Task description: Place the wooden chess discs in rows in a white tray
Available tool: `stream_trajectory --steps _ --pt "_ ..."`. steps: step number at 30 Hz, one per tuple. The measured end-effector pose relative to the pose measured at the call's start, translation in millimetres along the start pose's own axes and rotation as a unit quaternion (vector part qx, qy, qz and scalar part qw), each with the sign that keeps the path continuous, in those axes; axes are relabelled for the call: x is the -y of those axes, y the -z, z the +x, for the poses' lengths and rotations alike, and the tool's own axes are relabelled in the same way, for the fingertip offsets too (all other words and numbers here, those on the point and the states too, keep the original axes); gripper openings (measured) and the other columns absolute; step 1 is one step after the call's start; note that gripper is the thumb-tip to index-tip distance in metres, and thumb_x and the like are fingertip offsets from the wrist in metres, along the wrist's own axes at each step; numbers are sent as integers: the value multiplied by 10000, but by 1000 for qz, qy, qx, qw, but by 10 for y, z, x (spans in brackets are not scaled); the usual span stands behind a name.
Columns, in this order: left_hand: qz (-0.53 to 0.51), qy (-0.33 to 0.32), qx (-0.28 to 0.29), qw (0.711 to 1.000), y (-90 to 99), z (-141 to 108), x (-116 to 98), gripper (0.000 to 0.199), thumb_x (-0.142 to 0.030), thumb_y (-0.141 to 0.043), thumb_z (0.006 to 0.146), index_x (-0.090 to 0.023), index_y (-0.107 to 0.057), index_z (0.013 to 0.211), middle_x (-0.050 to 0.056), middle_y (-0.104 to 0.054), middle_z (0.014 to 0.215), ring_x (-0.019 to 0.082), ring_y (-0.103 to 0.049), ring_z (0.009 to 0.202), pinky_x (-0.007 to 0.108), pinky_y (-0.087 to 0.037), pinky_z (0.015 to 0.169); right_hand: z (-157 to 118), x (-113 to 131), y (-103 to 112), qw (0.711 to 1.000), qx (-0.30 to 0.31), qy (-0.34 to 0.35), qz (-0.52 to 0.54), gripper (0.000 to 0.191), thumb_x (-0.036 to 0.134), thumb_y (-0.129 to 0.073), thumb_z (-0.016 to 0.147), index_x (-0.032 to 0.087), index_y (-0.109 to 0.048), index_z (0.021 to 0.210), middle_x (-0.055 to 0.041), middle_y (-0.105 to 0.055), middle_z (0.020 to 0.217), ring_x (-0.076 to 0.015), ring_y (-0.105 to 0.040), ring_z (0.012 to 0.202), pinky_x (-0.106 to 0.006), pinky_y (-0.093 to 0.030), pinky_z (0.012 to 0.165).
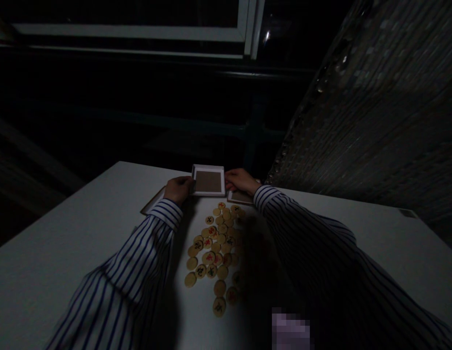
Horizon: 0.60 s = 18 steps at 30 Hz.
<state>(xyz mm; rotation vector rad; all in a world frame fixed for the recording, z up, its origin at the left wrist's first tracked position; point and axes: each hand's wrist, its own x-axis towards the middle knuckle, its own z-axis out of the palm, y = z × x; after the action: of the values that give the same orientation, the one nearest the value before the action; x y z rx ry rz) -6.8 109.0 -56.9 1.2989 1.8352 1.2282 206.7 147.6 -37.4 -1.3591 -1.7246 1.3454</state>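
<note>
A shallow box [208,166] with white walls and a brown inner base lies at the table's far side, its open face toward me. My left hand [178,189] grips its left edge, fingers closed. At the opposite edge, my right hand [242,181] has its fingers curled against the rim. Partly under my right wrist is another shallow tray [241,197] with a brown base. A brown-edged flat piece [153,200] shows behind my left wrist. Many round wooden Chinese chess pieces [210,257] are spread between my forearms, some with red or black characters, others plain.
The white table [87,214] has its far edge just beyond the box. On the right hangs a strand curtain [372,107]. A small dark rectangle [408,213] marks the table's right far edge. A pale frame [138,32] stands in the dark background.
</note>
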Motion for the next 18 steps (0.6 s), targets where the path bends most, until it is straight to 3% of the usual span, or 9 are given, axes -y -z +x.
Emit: stream_trajectory --steps 18 --pt "-50 -7 38 998 19 -72 -34 307 -344 -583 667 -151 -685 884 77 -695 870 200 -628 814 302 -474 747 -139 34 65 998 -29 7 58 229 157 -525 802 137 -568 1027 -34 -645 748 -46 -565 541 -116 -456 457"
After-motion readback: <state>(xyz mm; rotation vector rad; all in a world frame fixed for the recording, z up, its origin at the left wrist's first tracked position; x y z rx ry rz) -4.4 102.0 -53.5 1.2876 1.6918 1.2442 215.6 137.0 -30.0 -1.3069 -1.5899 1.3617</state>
